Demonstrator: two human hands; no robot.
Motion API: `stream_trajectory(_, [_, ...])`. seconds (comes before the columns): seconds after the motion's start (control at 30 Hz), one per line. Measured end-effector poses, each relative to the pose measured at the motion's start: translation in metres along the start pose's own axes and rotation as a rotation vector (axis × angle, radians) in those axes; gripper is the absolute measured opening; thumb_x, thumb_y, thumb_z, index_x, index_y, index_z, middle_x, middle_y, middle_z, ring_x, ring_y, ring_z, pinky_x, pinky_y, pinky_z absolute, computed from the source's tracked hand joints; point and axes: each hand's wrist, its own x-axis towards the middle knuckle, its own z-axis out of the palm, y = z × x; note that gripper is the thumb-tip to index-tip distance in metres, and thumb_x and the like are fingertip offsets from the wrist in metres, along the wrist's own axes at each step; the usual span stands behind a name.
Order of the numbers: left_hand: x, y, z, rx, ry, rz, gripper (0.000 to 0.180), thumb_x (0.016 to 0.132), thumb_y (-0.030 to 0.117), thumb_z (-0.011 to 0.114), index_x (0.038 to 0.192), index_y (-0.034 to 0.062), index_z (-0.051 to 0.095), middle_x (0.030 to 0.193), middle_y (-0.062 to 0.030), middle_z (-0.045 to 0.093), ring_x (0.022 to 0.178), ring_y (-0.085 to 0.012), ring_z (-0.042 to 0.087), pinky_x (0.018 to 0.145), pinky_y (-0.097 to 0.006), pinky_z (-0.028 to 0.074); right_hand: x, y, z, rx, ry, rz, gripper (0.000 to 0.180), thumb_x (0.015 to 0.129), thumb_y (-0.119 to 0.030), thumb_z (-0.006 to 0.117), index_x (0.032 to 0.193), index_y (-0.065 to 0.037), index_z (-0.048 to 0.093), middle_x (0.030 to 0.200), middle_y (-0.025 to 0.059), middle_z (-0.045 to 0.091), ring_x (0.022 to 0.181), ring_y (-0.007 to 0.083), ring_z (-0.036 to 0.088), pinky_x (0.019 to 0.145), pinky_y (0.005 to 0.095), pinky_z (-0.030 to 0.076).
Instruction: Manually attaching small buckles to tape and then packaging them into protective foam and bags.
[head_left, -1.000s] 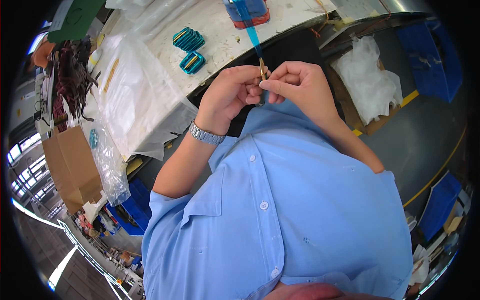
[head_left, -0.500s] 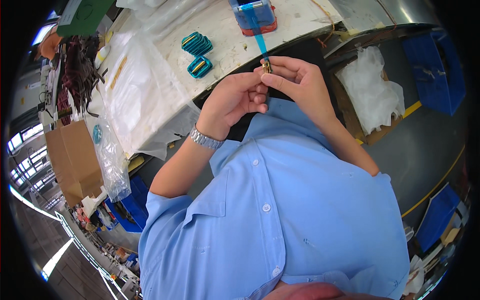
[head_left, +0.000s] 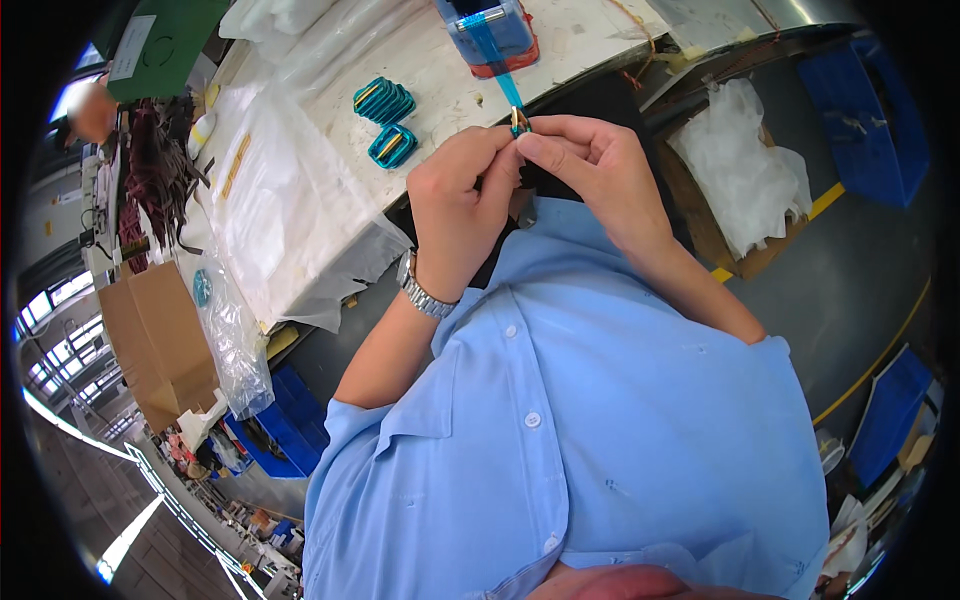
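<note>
My left hand (head_left: 462,205) and my right hand (head_left: 587,165) meet in front of my chest, fingertips pinched together on a small teal and gold part (head_left: 519,122). A strip of blue tape (head_left: 495,62) runs from that part up to a blue tape dispenser (head_left: 490,32) on the white workbench (head_left: 440,100). A metal watch (head_left: 422,293) sits on my left wrist. Two teal wound parts (head_left: 386,118) lie on the bench, left of my hands. My light blue shirt (head_left: 590,420) fills the lower middle of the view.
Clear plastic sheets (head_left: 275,200) cover the bench's left part. A cardboard box (head_left: 160,340) and blue bins (head_left: 275,430) stand at the left below it. A box with white wrapping (head_left: 745,180) and a blue crate (head_left: 870,110) sit on the floor at the right.
Both hands have risen slightly toward the tape dispenser, still pinched on the small part. The tape strip between part and dispenser looks shorter.
</note>
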Motion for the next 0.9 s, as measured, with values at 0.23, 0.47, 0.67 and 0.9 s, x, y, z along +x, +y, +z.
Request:
stream_trajectory(0.23, [0.032, -0.002, -0.02, -0.326, -0.188, -0.377, 0.022, 0.107, 0.014, 0.07, 0.103, -0.007, 0.076, 0.082, -0.0071, 0.075, 0.066, -0.0113, 0.071, 0.062, -0.025, 0.058, 0.001, 0.005, -0.002, -0.015, 0.0, 0.029, 0.035, 0.107, -0.021, 0.072, 0.125, 0.01, 0.073, 0.105, 0.0108, 0.082, 0.081, 0.0066, 0.069, 0.068, 0.0225, 0.054])
stream_trajectory(0.47, [0.056, -0.002, -0.034, -0.482, -0.341, -0.543, 0.026, 0.106, 0.018, 0.072, 0.1, -0.0078, 0.075, 0.077, -0.0065, 0.072, 0.062, -0.0118, 0.07, 0.059, -0.025, 0.06, 0.001, 0.01, -0.005, 0.016, -0.032, 0.041, 0.031, 0.107, -0.017, 0.069, 0.124, 0.009, 0.073, 0.111, 0.0124, 0.082, 0.074, 0.007, 0.066, 0.061, 0.024, 0.05])
stream_trajectory(0.67, [0.061, 0.002, -0.035, -0.516, -0.338, -0.603, 0.027, 0.105, 0.019, 0.074, 0.098, -0.0075, 0.075, 0.076, -0.0055, 0.07, 0.062, -0.0118, 0.07, 0.058, -0.026, 0.061, 0.003, 0.001, -0.006, -0.044, -0.091, 0.083, 0.028, 0.105, -0.013, 0.07, 0.124, 0.006, 0.074, 0.108, 0.0117, 0.082, 0.079, 0.0092, 0.07, 0.067, 0.0248, 0.054])
stream_trajectory(0.9, [0.073, -0.007, -0.044, -0.586, -0.413, -0.659, 0.028, 0.103, 0.02, 0.076, 0.088, -0.0033, 0.073, 0.077, -0.0045, 0.069, 0.061, -0.0118, 0.069, 0.058, -0.028, 0.062, 0.038, -0.003, -0.023, -0.246, -0.217, -0.089, 0.045, 0.095, -0.008, 0.081, 0.135, 0.007, 0.069, 0.115, 0.0133, 0.081, 0.108, 0.0191, 0.077, 0.1, 0.0325, 0.06])
